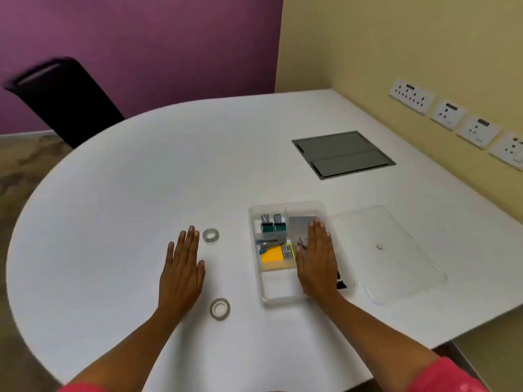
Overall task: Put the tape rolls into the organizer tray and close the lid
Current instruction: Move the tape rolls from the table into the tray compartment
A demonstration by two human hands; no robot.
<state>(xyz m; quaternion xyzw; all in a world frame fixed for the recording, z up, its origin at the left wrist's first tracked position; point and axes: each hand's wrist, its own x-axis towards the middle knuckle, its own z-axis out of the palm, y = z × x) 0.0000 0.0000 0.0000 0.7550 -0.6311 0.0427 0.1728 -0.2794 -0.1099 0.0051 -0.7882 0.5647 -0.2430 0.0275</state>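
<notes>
The person is resting both hands palm-down, so the task is only just starting: neither roll is in the tray yet, and the lid is off. The left hand (181,267) is lying flat on the white rounded worktop (113,193) with its fingers (190,236) held together and straight, clamped on nothing. The right hand (317,261) is lying over the right side of the clear plastic organizer tray (278,297), its fingers likewise extended side by side and holding nothing.

Two small rolls of clear tape are sitting on the worktop to the left of the tray. The farther tape roll (210,235) is lying just beside the left fingertips; the nearer tape roll (220,308) is lying flat, close to the left wrist. The clear flat plastic lid (396,256) is lying on the worktop just right of the tray.

The tray is already carrying teal binder clips (273,225) and a yellow pad (273,254); its near left compartment is looking free. The next move is probably calling for the left hand to pinch the farther roll and carry it there.

A small label beside the yellow pad is too blurred to read.
</notes>
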